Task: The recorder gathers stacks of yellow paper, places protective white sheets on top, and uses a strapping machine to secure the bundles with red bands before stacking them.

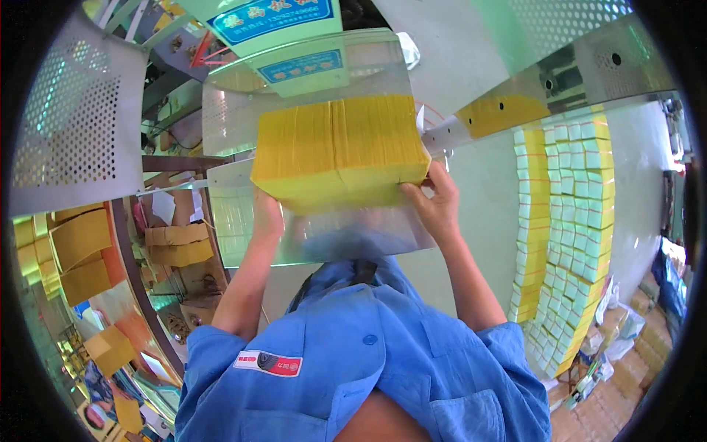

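A thick block of yellow paper sheets (335, 140), their edges facing up, sits before me over a shiny metal surface (236, 228). A darker seam runs across its middle, splitting it into two halves. My left hand (268, 212) is against the block's near left corner, its fingers hidden by the paper. At the near right corner my right hand (437, 197) grips the block, thumb on the near face and the other fingers round the right side. The block is held between both hands.
A perforated metal panel (74, 125) stands at left, and a metal bar with holes (515, 110) juts in from the right. Long rows of banded paper bundles (574, 221) line the floor at right. Brown sheets (81, 250) lie at left. A green machine part (294, 81) rises behind the block.
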Available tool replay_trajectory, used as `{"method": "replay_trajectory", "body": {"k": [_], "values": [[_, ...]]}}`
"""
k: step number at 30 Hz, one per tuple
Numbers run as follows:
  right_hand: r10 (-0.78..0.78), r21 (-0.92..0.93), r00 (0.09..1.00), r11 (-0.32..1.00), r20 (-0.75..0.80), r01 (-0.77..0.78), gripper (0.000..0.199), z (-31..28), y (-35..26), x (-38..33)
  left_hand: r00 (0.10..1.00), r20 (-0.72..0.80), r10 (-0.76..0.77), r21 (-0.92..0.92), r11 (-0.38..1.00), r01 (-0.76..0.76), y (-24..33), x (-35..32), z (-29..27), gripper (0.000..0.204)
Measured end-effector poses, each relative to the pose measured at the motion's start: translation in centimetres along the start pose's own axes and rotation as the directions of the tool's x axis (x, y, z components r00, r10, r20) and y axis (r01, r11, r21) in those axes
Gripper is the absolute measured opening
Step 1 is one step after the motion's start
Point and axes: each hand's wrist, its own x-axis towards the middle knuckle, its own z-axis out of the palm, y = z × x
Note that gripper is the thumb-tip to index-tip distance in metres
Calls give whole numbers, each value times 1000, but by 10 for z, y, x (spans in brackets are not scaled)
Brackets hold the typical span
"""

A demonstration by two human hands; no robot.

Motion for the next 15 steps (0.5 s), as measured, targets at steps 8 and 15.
{"method": "replay_trajectory", "body": {"k": [8,15], "values": [[245,-249,956,947,162,-201,34,11,-13,14,842,-15,-539,46,841,539,28,-25,-24,64],[395,266,861,835,321,-482,23,-3,22,-5,863,123,-490,-34,867,497,18,-35,-38,65]]}}
